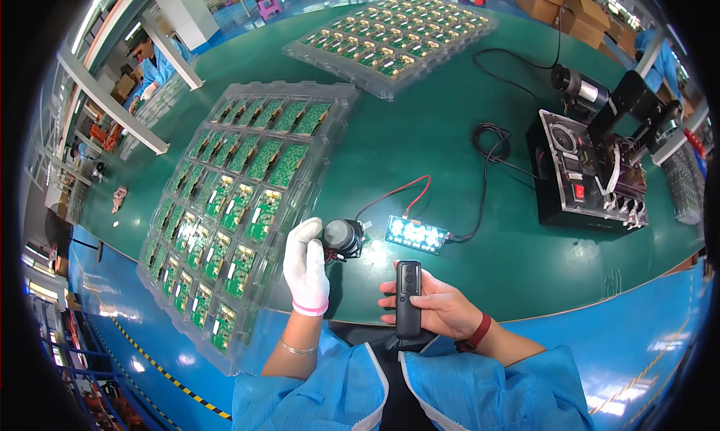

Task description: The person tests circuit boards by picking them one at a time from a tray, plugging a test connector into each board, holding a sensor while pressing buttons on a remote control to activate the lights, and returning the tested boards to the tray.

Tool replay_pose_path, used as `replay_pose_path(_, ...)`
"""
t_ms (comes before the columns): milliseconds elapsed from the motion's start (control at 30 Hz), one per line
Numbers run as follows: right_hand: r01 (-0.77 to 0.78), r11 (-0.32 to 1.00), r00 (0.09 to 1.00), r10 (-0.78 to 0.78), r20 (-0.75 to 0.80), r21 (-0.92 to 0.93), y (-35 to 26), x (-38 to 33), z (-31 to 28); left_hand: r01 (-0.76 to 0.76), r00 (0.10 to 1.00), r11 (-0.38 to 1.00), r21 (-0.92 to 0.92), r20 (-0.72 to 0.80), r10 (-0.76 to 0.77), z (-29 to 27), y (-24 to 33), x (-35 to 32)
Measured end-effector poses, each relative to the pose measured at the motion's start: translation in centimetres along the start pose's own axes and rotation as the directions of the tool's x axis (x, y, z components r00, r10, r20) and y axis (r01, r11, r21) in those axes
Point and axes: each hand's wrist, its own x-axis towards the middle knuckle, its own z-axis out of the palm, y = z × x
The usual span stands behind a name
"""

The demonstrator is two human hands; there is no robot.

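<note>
My left hand (306, 273), in a white glove with a pink cuff, is beside a black cylindrical part (343, 237) with a pale grey end and thin wires. Its fingers are stretched out and a little bent, close to the cylinder's left side; I cannot tell if they touch it. My bare right hand (442, 309) is closed around a slim black handheld device (407, 300) with buttons, held upright, thumb on its front. Beyond it, a small board with brightly lit white LEDs (416, 234) lies on the green table, with red and black wires running from it.
A clear plastic tray (341, 105) of green circuit boards lies to the left, another tray (386, 94) at the back. At right stands a black machine (574, 221) with a red switch. Black cable (491, 142) coils on the table (420, 150). A person (154, 67) works at far left.
</note>
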Motion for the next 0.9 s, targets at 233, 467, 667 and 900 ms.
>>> replay_pose_path(233,0.000,1.000,0.999,-0.001,-0.041,-0.021,-0.27,-0.12,0.65,0.211,0.974,0.970,-0.117,-0.060,-0.219,-0.19,-0.32,0.08)
replay_pose_path(467,-0.004,1.000,0.999,0.004,-0.032,-0.017,-0.33,-0.12,0.60,0.250,0.963,0.950,-0.190,-0.058,-0.265,0.02,0.04,0.13)
replay_pose_path(667,-0.005,0.999,0.999,0.004,-0.033,-0.036,-0.27,-0.05,0.46,0.270,0.961,0.954,-0.130,-0.031,-0.276,-0.13,0.01,0.10)
replay_pose_path(900,-0.018,0.999,0.999,0.016,-0.049,-0.041,-0.40,0.03,0.62,0.240,0.965,0.954,-0.178,-0.066,-0.255,0.13,0.00,0.23)
